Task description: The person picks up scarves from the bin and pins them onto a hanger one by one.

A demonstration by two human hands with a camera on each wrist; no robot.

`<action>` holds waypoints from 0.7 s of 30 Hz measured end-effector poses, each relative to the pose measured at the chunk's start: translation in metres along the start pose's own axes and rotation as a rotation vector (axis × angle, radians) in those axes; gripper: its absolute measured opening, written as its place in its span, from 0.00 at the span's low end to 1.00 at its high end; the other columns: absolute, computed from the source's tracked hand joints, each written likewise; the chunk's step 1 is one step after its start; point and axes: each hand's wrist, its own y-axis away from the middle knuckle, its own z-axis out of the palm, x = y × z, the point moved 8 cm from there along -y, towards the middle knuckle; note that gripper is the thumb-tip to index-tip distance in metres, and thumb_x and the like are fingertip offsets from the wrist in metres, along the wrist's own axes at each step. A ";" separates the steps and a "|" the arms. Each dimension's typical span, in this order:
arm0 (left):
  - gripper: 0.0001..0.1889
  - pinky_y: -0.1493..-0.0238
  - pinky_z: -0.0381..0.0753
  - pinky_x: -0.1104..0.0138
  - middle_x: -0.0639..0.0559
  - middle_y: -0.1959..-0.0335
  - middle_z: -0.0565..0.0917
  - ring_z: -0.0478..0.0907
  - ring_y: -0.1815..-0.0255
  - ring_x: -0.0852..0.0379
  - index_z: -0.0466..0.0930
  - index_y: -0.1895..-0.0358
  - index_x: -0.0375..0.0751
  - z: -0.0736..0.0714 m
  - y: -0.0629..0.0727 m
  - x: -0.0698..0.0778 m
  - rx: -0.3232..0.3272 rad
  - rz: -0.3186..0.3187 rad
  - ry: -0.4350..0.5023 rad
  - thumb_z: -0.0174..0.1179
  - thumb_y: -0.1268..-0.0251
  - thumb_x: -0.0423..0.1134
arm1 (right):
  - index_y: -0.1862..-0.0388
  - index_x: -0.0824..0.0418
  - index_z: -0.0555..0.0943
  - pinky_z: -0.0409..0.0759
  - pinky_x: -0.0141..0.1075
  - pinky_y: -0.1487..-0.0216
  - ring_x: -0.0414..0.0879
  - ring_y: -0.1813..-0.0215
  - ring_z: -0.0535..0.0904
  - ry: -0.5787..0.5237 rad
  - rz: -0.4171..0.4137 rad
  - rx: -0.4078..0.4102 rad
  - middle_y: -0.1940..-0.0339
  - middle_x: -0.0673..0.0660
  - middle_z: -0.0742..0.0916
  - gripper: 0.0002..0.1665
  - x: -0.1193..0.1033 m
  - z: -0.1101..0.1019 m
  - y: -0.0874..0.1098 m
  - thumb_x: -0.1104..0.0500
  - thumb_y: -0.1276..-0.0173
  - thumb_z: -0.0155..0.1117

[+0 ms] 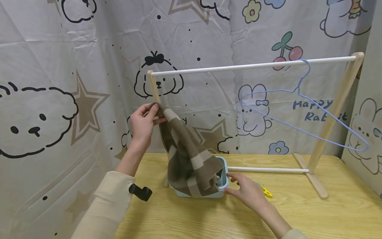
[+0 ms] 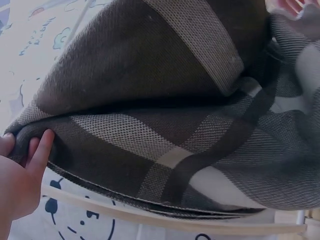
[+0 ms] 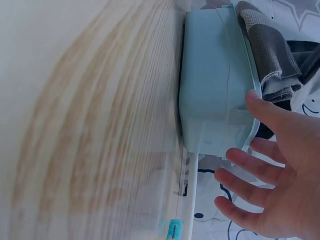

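Note:
My left hand (image 1: 142,124) pinches one corner of a brown plaid scarf (image 1: 179,139) between thumb and fingers, and holds it up above a light blue plastic bin (image 1: 225,172). From there the scarf slopes down into and over the bin, covering most of it. In the left wrist view the scarf (image 2: 150,65) hangs in loose folds from the fingers (image 2: 44,150). At the bin's right corner is my right hand (image 1: 246,190); its thumb touches the rim while the other fingers spread loosely, as the right wrist view of the hand (image 3: 285,170) shows.
Behind the bin stands a wooden rack with a white rail (image 1: 226,69). A blue hanger (image 1: 298,89) hangs from the rail's right part. A yellow clip (image 1: 266,191) lies on the wooden table (image 1: 238,219) near my right hand. A printed curtain (image 1: 194,43) closes off the back.

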 end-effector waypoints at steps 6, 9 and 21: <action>0.09 0.62 0.88 0.63 0.47 0.64 0.80 0.82 0.67 0.56 0.83 0.56 0.32 0.003 -0.013 0.015 -0.010 -0.033 0.105 0.63 0.32 0.35 | 0.38 0.49 0.80 0.80 0.39 0.68 0.49 0.54 0.85 -0.004 0.010 -0.007 0.54 0.50 0.89 0.38 0.000 0.001 0.000 0.38 0.47 0.77; 0.06 0.64 0.88 0.64 0.47 0.65 0.81 0.82 0.69 0.56 0.85 0.59 0.35 0.003 -0.020 0.024 0.008 -0.042 0.162 0.65 0.34 0.35 | 0.38 0.48 0.80 0.80 0.38 0.68 0.49 0.55 0.85 0.001 0.010 -0.005 0.54 0.50 0.89 0.38 -0.001 0.001 0.000 0.38 0.47 0.77; 0.07 0.68 0.87 0.67 0.48 0.69 0.83 0.83 0.74 0.56 0.86 0.64 0.36 0.012 -0.047 0.066 0.103 -0.048 0.356 0.66 0.37 0.38 | 0.38 0.49 0.80 0.78 0.37 0.70 0.51 0.53 0.85 -0.001 0.028 -0.007 0.53 0.50 0.89 0.38 0.000 0.003 0.001 0.38 0.47 0.76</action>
